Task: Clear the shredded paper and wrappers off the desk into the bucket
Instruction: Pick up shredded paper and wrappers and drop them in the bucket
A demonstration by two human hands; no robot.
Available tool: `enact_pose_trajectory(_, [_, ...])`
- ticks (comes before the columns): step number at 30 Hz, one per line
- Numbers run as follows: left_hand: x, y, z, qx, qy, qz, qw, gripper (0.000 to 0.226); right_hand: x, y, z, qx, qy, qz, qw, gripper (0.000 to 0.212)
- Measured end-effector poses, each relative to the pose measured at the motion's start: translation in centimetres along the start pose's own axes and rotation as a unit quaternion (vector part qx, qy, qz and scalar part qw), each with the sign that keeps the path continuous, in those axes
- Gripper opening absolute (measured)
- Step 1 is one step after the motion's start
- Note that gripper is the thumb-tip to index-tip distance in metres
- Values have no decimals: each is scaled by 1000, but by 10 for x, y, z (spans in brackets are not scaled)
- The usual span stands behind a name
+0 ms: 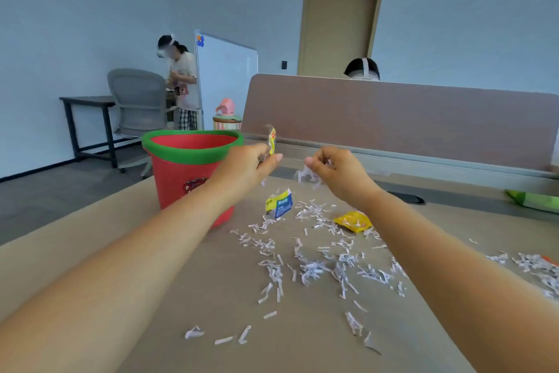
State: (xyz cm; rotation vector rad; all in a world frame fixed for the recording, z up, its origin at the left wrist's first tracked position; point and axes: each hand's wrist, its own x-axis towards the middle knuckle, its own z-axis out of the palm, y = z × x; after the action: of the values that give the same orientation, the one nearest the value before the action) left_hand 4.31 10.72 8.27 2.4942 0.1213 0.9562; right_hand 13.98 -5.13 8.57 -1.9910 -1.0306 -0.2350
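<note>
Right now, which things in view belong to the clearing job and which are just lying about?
Job: bucket, desk, loose shreds, blue wrapper, yellow wrapper, red-yellow wrapper gripped by left hand, shred clump pinched by right hand.
Lying about: chair, whiteboard, divider, side table, door.
</note>
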Motion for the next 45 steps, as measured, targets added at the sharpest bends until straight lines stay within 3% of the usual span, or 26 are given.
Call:
enact_pose_trajectory(4, [34,-20,-47,46,74,-8,996,41,44,-28,15,47,31,-30,998,33])
enact_pose_trajectory(9, [68,-56,-71,58,89,-44,993,42,83,-41,35,64,35,-50,996,33])
enact_pose_trajectory(12, [78,-75,-70,120,1,-85,989,43,98,-43,47,77,40,-58,995,31])
enact_pose_trajectory(17, [82,-96,-66,232,-199,-161,938,52,108,-45,57,75,30,-60,995,30])
enact_pose_trajectory(22, [83,-90,-75,258,-271,-174,911,70,110,-49,68,96,17,-61,993,29])
enact_pose_trajectory(26, [78,-88,-83,185,-248,-156,938,45,108,-53,72,101,9,-65,993,25])
enact_pose_trajectory(30, [68,-97,-82,104,-173,-121,972,21,103,-52,71,103,8,-64,993,23])
enact_pose_trajectory(37, [35,-101,-90,150,-5,-52,987,44,104,-67,70,114,12,-86,990,23])
enact_pose_trajectory(40, [14,-119,-91,220,32,-24,975,48,116,-86,73,129,25,-100,986,25])
enact_pose_trajectory(45, [1,-128,-85,189,92,29,977,50,141,-111,100,175,29,-101,979,25])
